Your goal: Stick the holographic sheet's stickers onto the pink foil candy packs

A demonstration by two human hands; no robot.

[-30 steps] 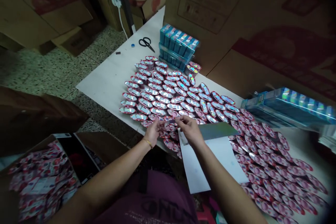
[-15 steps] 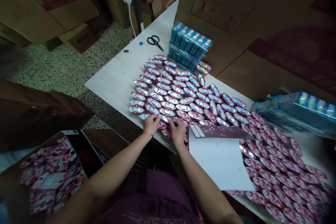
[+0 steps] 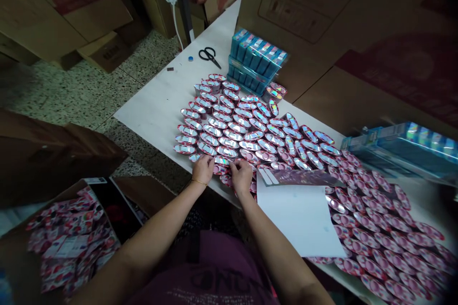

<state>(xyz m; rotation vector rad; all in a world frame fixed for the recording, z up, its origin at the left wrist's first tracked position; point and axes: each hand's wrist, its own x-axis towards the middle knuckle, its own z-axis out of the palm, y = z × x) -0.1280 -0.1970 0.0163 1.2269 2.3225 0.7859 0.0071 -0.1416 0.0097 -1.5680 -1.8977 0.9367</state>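
Note:
Rows of small pink packets with shiny foil tops [image 3: 236, 128] cover a white tabletop [image 3: 161, 105]. My left hand [image 3: 202, 168] and my right hand [image 3: 241, 175] rest side by side at the near edge of the rows, fingers curled and pressing down on one pink packet [image 3: 222, 167] between them. A white sheet with a folded holographic strip [image 3: 298, 209] lies just right of my right hand, on top of more packets.
Blue holographic boxes [image 3: 257, 59] stand stacked at the back. Black scissors [image 3: 209, 55] lie beyond them. Another blue pack [image 3: 404, 145] sits at the right. Cardboard cartons [image 3: 322, 24] line the far side. An open box of pink packets [image 3: 67, 243] stands on the floor at my left.
My hands lowered from holding a strip above the sheet to the near row of packets. The right hand left the white sheet, which now lies flat.

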